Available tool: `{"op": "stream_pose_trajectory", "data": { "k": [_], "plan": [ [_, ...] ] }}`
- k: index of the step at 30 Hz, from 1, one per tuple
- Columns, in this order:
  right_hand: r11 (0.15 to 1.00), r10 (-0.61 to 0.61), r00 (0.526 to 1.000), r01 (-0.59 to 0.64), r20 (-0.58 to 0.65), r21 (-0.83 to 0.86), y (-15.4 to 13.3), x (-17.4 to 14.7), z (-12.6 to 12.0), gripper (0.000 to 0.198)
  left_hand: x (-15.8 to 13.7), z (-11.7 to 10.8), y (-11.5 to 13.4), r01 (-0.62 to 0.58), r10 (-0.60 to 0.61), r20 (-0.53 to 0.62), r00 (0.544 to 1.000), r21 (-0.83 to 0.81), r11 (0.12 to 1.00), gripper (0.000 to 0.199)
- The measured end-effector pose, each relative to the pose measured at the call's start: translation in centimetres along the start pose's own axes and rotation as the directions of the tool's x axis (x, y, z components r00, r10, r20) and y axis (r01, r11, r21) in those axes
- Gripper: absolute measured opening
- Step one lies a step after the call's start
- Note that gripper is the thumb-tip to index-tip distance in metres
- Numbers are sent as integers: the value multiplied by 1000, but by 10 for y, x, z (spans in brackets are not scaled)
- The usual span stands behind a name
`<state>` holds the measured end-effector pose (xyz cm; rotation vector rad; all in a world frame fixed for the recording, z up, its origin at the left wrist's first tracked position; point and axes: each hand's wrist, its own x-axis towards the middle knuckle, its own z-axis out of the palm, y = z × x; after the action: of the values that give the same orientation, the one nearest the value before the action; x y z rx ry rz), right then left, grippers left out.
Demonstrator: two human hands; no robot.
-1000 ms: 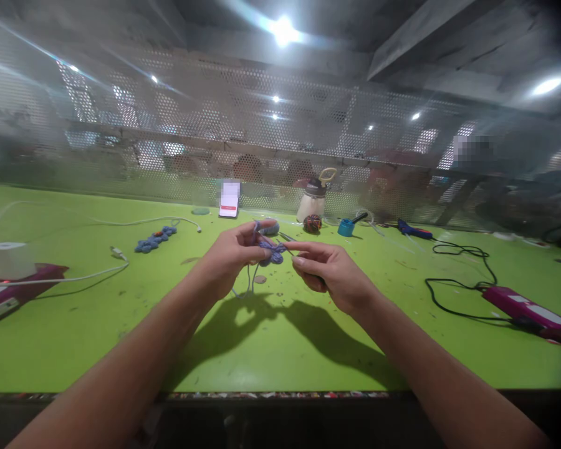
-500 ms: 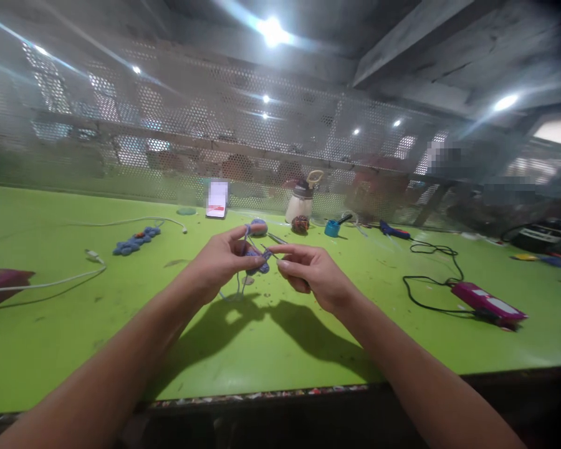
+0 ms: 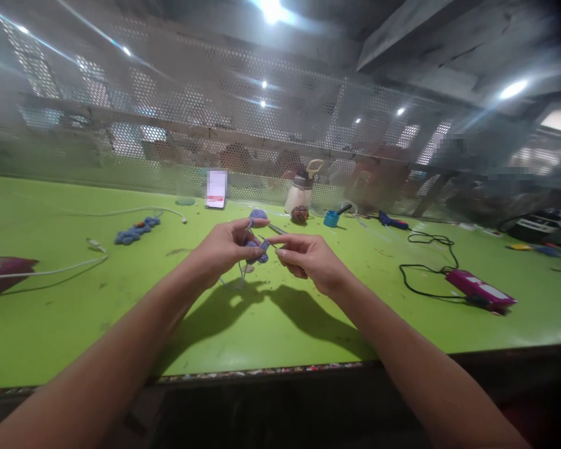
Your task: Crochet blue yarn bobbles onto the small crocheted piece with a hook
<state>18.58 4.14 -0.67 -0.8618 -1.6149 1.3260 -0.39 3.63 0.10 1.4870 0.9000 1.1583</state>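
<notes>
My left hand (image 3: 227,246) pinches a small piece of purple crochet work (image 3: 260,252) between thumb and fingers, with yarn looped over its raised index finger. A loose strand hangs below the piece. In my right hand (image 3: 308,257) a thin crochet hook (image 3: 272,244) is held between thumb and index finger, its tip at the edge of the piece. Behind the hands lies a ball of purple yarn (image 3: 258,214), partly hidden by my left index finger. Close to it rests a slim metal tool (image 3: 277,229), perhaps scissors.
On the green table (image 3: 280,324) stand a lit phone (image 3: 215,189), a bottle (image 3: 298,194), a dark ball (image 3: 300,215) and a blue pot (image 3: 331,218). Left lies a blue crocheted strip (image 3: 137,231) near white cables. Right, a magenta box (image 3: 480,290) has a black cord.
The whole view has shifted, so the table and hands sit slightly higher in the picture. Both hands keep their hold on the crochet work and hook, with only slight finger movement.
</notes>
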Motion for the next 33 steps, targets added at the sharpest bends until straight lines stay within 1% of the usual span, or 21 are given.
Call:
{"op": "stream_pose_trajectory", "data": {
  "k": [5,10,15,18,20,22,29,33],
  "plan": [
    [1000,-9,1000,9,-9,27,0,-1,-1,29,1,0,-3,-22,23,9,1000,-30,999,78],
    [999,-23,1000,23,1,25,0,-1,-2,30,0,1,-2,-5,5,-2,1000,-45,999,80],
    [999,-45,999,45,-3,3,0,0,-4,34,0,-2,-1,-22,22,-7,1000,-97,995,69],
    [999,-38,999,39,12,-14,0,-1,-3,33,0,-3,0,2,-5,-23,1000,-135,991,56],
    [999,-40,999,41,18,-29,-1,-1,-2,32,-1,-3,0,6,-11,-33,999,-137,991,48],
    [998,-49,999,50,22,-44,-2,-2,-2,31,-1,-2,-1,0,-4,-37,999,-116,993,45],
    [993,-73,997,75,19,-96,-2,-2,-1,29,0,-2,-3,19,-20,-15,1000,-120,993,49],
    [985,-106,994,102,-18,-141,-1,-2,1,30,0,-5,-4,24,-24,6,1000,-125,992,60]
  ]
}}
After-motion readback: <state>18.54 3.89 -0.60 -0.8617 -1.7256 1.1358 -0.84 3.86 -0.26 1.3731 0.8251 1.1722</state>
